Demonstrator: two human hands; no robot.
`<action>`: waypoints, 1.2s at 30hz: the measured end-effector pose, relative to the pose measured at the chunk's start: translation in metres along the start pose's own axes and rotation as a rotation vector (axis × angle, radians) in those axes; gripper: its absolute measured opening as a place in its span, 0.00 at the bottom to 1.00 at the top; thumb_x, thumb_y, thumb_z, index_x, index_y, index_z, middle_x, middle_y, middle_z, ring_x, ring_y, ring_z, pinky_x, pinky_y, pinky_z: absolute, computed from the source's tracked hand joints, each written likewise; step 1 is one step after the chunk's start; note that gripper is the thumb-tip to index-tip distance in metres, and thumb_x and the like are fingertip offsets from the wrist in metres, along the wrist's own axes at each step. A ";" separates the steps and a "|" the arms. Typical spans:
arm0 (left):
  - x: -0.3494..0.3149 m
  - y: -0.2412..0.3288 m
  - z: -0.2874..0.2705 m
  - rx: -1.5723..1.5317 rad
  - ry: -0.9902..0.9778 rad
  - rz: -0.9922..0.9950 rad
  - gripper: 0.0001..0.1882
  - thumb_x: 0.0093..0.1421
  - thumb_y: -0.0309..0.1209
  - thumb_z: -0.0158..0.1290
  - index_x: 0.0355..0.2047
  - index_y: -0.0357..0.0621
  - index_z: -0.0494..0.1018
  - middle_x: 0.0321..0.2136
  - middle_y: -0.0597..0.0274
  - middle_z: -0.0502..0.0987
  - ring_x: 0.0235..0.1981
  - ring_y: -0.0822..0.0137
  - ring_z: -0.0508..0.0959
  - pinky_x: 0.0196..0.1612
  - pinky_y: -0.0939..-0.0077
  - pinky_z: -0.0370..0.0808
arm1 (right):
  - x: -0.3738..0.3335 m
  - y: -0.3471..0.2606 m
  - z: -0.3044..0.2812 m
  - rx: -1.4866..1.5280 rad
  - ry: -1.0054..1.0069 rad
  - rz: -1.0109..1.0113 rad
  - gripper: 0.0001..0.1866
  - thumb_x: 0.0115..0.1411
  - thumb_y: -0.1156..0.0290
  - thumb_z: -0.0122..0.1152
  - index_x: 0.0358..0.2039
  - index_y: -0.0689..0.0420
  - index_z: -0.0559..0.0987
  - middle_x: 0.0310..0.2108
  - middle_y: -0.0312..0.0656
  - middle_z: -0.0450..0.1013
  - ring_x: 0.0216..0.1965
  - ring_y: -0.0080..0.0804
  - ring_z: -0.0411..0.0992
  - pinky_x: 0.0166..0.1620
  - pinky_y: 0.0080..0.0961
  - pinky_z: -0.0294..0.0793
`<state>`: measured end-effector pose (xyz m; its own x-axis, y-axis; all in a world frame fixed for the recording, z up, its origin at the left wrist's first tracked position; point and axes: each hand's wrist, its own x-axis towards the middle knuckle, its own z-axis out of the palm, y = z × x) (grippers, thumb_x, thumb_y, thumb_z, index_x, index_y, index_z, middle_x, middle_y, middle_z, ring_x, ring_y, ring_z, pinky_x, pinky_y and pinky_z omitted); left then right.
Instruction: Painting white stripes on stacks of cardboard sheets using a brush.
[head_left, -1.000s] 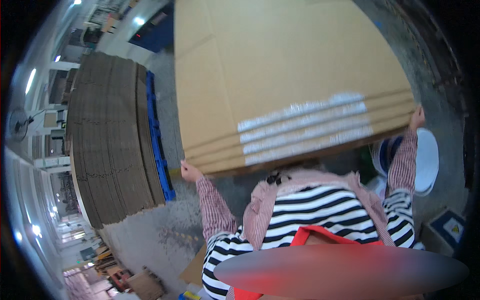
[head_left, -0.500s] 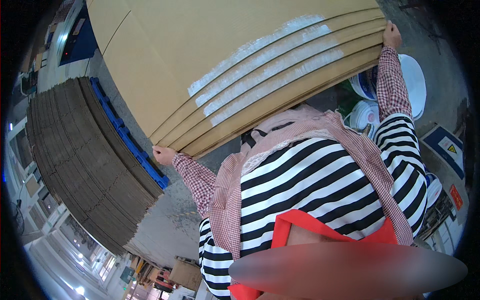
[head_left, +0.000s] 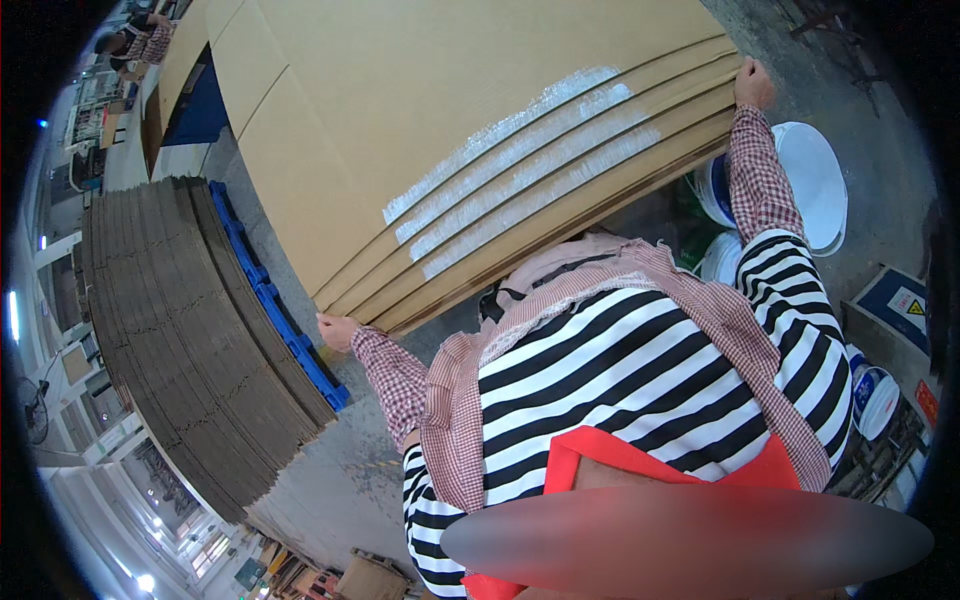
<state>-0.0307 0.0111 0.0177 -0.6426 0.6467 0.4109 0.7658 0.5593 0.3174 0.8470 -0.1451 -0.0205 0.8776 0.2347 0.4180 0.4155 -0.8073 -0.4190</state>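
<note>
Cardboard sheets (head_left: 450,95), tan and broad, spread in front of the body and running on to the far side. Near edges fanned into narrow steps, slanting from left and near to right and far, with streaky white bands (head_left: 505,138) across the middle of the steps. Left hand (head_left: 338,332) clamped on the left end of the stepped edge; right hand (head_left: 755,83) clamped on the right end. Hands well apart, most of the fanned edge lying between. Cannot tell what bears the sheets from below.

To the left, a tall cardboard stack (head_left: 190,330), dark brown, bordered on its right by a blue pallet (head_left: 262,285). On the right, just beyond the right checked sleeve (head_left: 762,175), a large white tub (head_left: 812,190); nearer on that side, a dark blue panel (head_left: 898,303) with a yellow warning triangle. At the far left, a co-worker (head_left: 140,45), small and blurred.
</note>
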 end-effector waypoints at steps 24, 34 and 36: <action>0.018 -0.042 -0.033 -0.383 -0.486 -0.108 0.25 0.63 0.47 0.45 0.33 0.34 0.75 0.34 0.46 0.77 0.34 0.54 0.76 0.38 0.61 0.73 | 0.035 0.025 -0.033 -0.083 -0.470 -0.155 0.29 0.62 0.47 0.43 0.45 0.62 0.74 0.46 0.56 0.72 0.49 0.55 0.68 0.49 0.43 0.67; -0.004 -0.018 -0.009 -0.518 0.074 -0.341 0.26 0.63 0.48 0.42 0.28 0.40 0.81 0.29 0.49 0.80 0.31 0.54 0.78 0.34 0.60 0.73 | 0.005 0.022 -0.013 0.270 -0.195 0.100 0.29 0.61 0.44 0.45 0.41 0.58 0.80 0.39 0.49 0.76 0.41 0.42 0.74 0.45 0.34 0.70; -0.002 -0.014 -0.009 -0.277 0.022 -0.280 0.27 0.63 0.49 0.41 0.28 0.39 0.81 0.30 0.48 0.80 0.32 0.51 0.77 0.35 0.57 0.72 | 0.000 0.015 -0.014 0.148 -0.150 0.102 0.28 0.61 0.45 0.44 0.42 0.57 0.79 0.40 0.50 0.76 0.42 0.47 0.74 0.45 0.38 0.71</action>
<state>-0.0399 -0.0021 0.0203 -0.8293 0.4761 0.2927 0.5404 0.5498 0.6369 0.8496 -0.1648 -0.0154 0.9381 0.2423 0.2475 0.3433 -0.7454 -0.5715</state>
